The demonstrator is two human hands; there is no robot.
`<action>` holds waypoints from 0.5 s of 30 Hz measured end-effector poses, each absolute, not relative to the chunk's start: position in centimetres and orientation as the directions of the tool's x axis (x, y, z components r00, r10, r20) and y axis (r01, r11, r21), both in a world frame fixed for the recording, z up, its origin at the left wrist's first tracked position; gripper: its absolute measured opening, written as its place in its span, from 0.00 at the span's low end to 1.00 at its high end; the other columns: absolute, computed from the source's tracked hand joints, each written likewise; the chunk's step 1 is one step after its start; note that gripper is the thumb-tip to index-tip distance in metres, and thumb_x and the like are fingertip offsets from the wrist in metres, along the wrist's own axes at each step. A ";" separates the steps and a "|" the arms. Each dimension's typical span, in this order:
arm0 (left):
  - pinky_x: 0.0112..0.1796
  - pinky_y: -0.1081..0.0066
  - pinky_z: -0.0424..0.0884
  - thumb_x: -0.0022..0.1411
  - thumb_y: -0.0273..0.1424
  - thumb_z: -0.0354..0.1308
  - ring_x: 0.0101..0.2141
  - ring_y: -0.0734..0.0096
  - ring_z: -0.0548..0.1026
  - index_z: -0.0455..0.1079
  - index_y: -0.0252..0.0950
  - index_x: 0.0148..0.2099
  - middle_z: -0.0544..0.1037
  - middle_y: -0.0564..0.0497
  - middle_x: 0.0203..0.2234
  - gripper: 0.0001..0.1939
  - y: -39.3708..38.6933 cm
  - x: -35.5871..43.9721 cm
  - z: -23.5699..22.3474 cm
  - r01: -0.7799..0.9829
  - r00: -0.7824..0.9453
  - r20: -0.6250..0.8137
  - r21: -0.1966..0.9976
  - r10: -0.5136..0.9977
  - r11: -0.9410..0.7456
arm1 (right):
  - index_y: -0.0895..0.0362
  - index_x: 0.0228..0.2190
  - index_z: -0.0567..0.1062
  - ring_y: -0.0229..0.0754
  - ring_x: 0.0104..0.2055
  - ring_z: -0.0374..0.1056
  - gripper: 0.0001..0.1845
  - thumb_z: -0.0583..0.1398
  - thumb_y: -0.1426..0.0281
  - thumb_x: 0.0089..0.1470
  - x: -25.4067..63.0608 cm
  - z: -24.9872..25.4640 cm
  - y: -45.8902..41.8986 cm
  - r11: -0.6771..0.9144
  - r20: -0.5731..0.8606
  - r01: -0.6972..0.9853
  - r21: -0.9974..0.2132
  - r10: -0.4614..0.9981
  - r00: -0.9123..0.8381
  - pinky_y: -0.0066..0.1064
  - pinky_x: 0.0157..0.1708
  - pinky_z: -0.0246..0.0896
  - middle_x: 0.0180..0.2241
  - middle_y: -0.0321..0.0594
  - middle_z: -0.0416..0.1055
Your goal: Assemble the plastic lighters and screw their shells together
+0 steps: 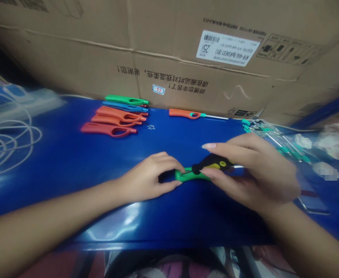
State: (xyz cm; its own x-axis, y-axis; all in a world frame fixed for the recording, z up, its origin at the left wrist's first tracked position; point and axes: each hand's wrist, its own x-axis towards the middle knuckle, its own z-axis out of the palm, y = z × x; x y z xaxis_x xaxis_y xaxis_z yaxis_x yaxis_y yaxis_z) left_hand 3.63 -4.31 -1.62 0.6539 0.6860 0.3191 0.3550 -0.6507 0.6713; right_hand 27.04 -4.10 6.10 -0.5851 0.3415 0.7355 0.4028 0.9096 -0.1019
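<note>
A green gas lighter (179, 177) lies on the blue table, its handle end pinched between the thumb and fingers of my left hand (149, 175). Above it, a screwdriver with a black and yellow handle (212, 163) is held in my right hand (256, 173), thumb and fingers on either side of the grip. The screwdriver's thin shaft points left, with its tip at the lighter's body near my left fingertips. Part of a metal tube (238, 166) shows beyond the handle; the rest of the lighter is hidden behind the screwdriver and my right hand.
Several lighter shells, including a red one (105, 129) and a green one (123, 99), lie at the back left. An orange lighter (181, 113) lies near the cardboard box (100, 54). Metal tubes with teal parts (269, 135) are at right; a white cable (27, 127) coils at left.
</note>
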 end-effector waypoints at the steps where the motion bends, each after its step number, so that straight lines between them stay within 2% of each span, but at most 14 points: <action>1: 0.47 0.66 0.69 0.66 0.30 0.62 0.44 0.67 0.75 0.73 0.37 0.49 0.80 0.50 0.43 0.09 -4.3 3.6 -1.6 0.356 0.653 0.319 0.671 0.687 -0.650 | 0.54 0.54 0.74 0.45 0.40 0.73 0.23 0.65 0.72 0.57 27.1 6.1 -4.1 0.907 0.725 0.410 -0.096 0.346 -0.596 0.35 0.35 0.73 0.39 0.44 0.77; 2: 0.48 0.66 0.69 0.66 0.31 0.62 0.44 0.67 0.75 0.73 0.37 0.49 0.80 0.50 0.43 0.10 -4.3 3.6 -1.7 0.357 0.651 0.321 0.670 0.688 -0.650 | 0.54 0.57 0.72 0.47 0.43 0.73 0.23 0.62 0.72 0.60 27.1 6.1 -4.2 0.905 0.703 0.403 -0.135 0.374 -0.605 0.37 0.38 0.74 0.43 0.46 0.77; 4: 0.48 0.66 0.69 0.65 0.31 0.63 0.45 0.66 0.75 0.73 0.37 0.49 0.80 0.50 0.44 0.11 -4.3 3.6 -1.8 0.355 0.646 0.333 0.665 0.686 -0.657 | 0.53 0.61 0.67 0.48 0.47 0.73 0.26 0.56 0.74 0.63 27.1 6.0 -4.3 0.877 0.648 0.369 -0.306 0.476 -0.595 0.39 0.39 0.75 0.51 0.48 0.74; 6: 0.49 0.66 0.69 0.65 0.30 0.63 0.45 0.66 0.75 0.73 0.37 0.49 0.80 0.50 0.44 0.11 -4.2 3.6 -1.9 0.352 0.647 0.341 0.660 0.682 -0.663 | 0.51 0.61 0.68 0.45 0.43 0.74 0.25 0.57 0.74 0.63 26.9 5.8 -4.3 0.835 0.629 0.337 -0.436 0.550 -0.549 0.37 0.35 0.75 0.49 0.45 0.75; 8: 0.48 0.66 0.69 0.64 0.30 0.63 0.45 0.66 0.75 0.73 0.37 0.49 0.80 0.50 0.44 0.11 -4.2 3.6 -1.9 0.355 0.649 0.338 0.658 0.681 -0.664 | 0.51 0.55 0.73 0.43 0.36 0.74 0.22 0.63 0.72 0.59 26.7 5.6 -4.0 0.853 0.706 0.356 -0.382 0.518 -0.483 0.33 0.29 0.73 0.41 0.42 0.78; 10: 0.48 0.66 0.69 0.65 0.30 0.63 0.44 0.66 0.75 0.73 0.37 0.49 0.80 0.50 0.44 0.11 -4.2 3.6 -1.8 0.358 0.652 0.334 0.656 0.681 -0.665 | 0.52 0.51 0.77 0.42 0.33 0.72 0.21 0.68 0.72 0.54 26.7 5.4 -3.7 0.884 0.790 0.413 -0.220 0.410 -0.456 0.32 0.28 0.71 0.35 0.40 0.78; 11: 0.48 0.66 0.69 0.65 0.30 0.63 0.44 0.66 0.75 0.73 0.37 0.49 0.80 0.50 0.44 0.11 -4.2 3.6 -1.8 0.357 0.654 0.334 0.655 0.679 -0.666 | 0.53 0.51 0.77 0.42 0.33 0.72 0.21 0.68 0.72 0.54 26.7 5.3 -3.7 0.887 0.804 0.428 -0.175 0.380 -0.458 0.33 0.29 0.71 0.35 0.41 0.78; 12: 0.48 0.65 0.69 0.65 0.30 0.63 0.44 0.66 0.75 0.73 0.37 0.49 0.80 0.50 0.44 0.11 -4.2 3.6 -1.8 0.357 0.658 0.331 0.655 0.677 -0.667 | 0.53 0.52 0.76 0.42 0.33 0.72 0.21 0.66 0.72 0.57 26.8 5.3 -3.6 0.884 0.793 0.428 -0.187 0.393 -0.466 0.33 0.29 0.71 0.38 0.42 0.78; 13: 0.48 0.65 0.69 0.65 0.30 0.63 0.44 0.66 0.75 0.73 0.37 0.49 0.80 0.50 0.44 0.11 -4.2 3.6 -1.8 0.355 0.660 0.331 0.654 0.675 -0.668 | 0.52 0.55 0.74 0.41 0.32 0.72 0.22 0.63 0.73 0.60 26.9 5.3 -3.6 0.877 0.760 0.408 -0.253 0.441 -0.477 0.34 0.29 0.72 0.42 0.43 0.77; 15: 0.48 0.65 0.69 0.65 0.31 0.63 0.45 0.65 0.75 0.73 0.37 0.49 0.80 0.49 0.44 0.11 -4.2 3.6 -1.8 0.355 0.659 0.334 0.652 0.674 -0.670 | 0.49 0.60 0.69 0.39 0.30 0.71 0.24 0.57 0.73 0.64 27.0 5.4 -3.7 0.828 0.647 0.341 -0.444 0.560 -0.518 0.34 0.27 0.72 0.50 0.44 0.75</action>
State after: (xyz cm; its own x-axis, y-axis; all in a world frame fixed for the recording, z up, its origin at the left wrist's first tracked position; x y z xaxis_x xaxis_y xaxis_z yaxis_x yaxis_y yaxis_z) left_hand 3.59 -4.20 -1.82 0.6587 0.6742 0.3341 0.3553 -0.6701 0.6517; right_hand 27.04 -3.66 5.40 -0.5179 0.5599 0.6467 0.3408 0.8285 -0.4444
